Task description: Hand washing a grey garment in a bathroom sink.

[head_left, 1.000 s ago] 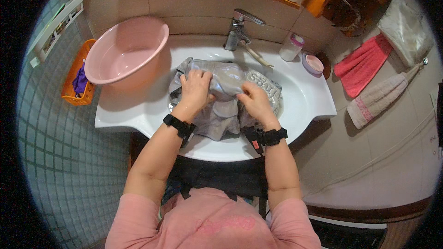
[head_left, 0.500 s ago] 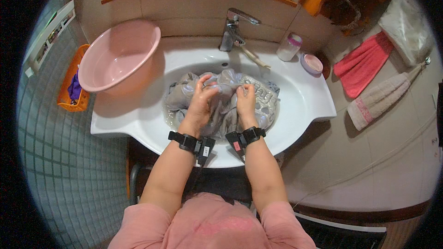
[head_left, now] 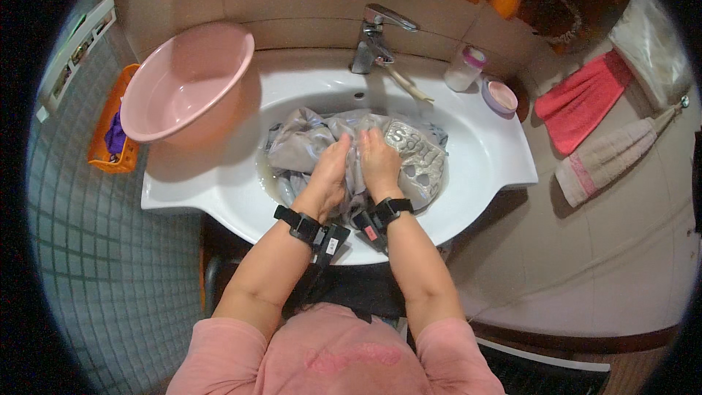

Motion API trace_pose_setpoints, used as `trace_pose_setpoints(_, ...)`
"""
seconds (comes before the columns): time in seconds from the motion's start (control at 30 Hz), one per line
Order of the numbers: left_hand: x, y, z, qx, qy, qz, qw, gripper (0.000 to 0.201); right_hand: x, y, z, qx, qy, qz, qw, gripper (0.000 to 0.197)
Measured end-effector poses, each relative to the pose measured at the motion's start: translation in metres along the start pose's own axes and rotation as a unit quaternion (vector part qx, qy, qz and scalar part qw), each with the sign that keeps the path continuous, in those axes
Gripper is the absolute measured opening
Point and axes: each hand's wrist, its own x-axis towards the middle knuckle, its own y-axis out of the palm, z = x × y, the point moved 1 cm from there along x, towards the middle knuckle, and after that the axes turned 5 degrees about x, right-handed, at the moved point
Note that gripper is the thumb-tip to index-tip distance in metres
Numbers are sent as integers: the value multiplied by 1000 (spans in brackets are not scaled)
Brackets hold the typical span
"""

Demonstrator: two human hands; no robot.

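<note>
A wet grey garment [head_left: 300,144] lies bunched in the white sink [head_left: 479,139], with raised lettering on its right part and a little cloudy water at its left edge. My left hand [head_left: 329,178] is turned on edge, closed against a fold of the cloth. Close beside it, my right hand [head_left: 380,168] presses the same fold from the other side, its fingers long and held together. Cloth runs up between the two palms, and part of the left fingers is hidden. Each wrist wears a black strap with a small box.
A pink basin [head_left: 186,88] stands on the counter's left, beside an orange basket [head_left: 117,132]. Behind the sink rises a chrome faucet [head_left: 369,44] with a pale tube. A lidded jar [head_left: 464,72] and a round dish [head_left: 499,95] sit at right, near hanging towels [head_left: 585,102].
My left hand has gone from spread fingers to closing in beside the right. My right hand has shifted slightly left and stretched its curled fingers, bringing both hands together around the cloth.
</note>
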Motion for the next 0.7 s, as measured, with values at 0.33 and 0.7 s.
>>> trace_pose_setpoints(0.33, -2, 0, -9, -21, 8, 17, 1000, 30, -3, -3, 13, -52, -124, 0, 991, 23)
trace_pose_setpoints(0.7, 8, -24, -33, -40, 116, 3, 992, 20, -16, -51, 43, 100, -158, 51, 981, 33)
